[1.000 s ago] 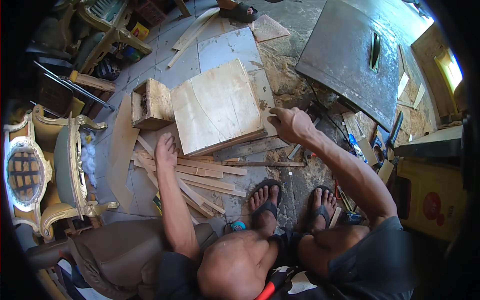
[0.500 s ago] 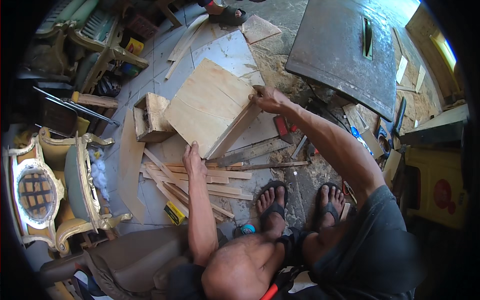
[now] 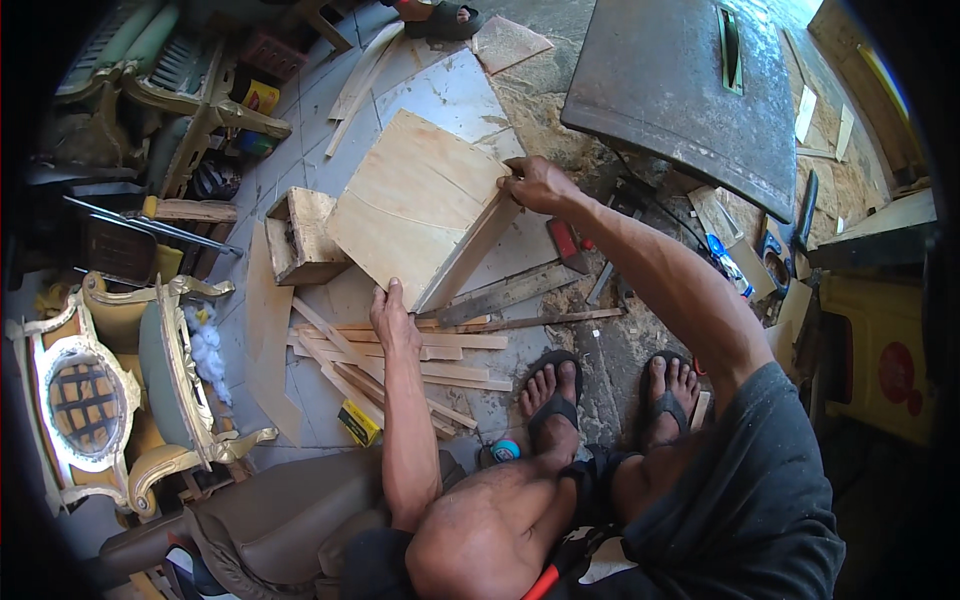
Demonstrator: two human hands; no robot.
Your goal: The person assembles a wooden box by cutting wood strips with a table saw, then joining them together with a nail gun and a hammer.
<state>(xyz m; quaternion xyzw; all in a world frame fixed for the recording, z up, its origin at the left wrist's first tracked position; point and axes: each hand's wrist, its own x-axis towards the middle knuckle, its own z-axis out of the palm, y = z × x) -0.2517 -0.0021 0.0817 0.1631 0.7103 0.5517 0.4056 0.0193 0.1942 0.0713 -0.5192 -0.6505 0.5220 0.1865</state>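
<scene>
A pale plywood box (image 3: 405, 205), its broad flat panel facing up and one side wall showing, is tilted in front of me. My left hand (image 3: 396, 318) is closed on its near corner, the thumb lying on the top panel and the other fingers hidden below. At the right corner, my right hand (image 3: 537, 185) grips the edge with bent fingers. Just left of the plywood box stands a small rough wooden box (image 3: 312, 240) with an opening in its side. Under and beside my left forearm lie several thin wood strips (image 3: 465, 342).
A large grey table saw (image 3: 685, 100) stands at the far right. On the floor are a red block-shaped object (image 3: 566, 243), a long flat wooden bar (image 3: 520, 293), a yellow-and-black small box (image 3: 358, 422) and a blue tape roll (image 3: 505, 450). Carved chair frames (image 3: 150, 395) line the left.
The view has shifted slightly. Both hands keep their hold on the plywood box, which has turned or tipped very little.
</scene>
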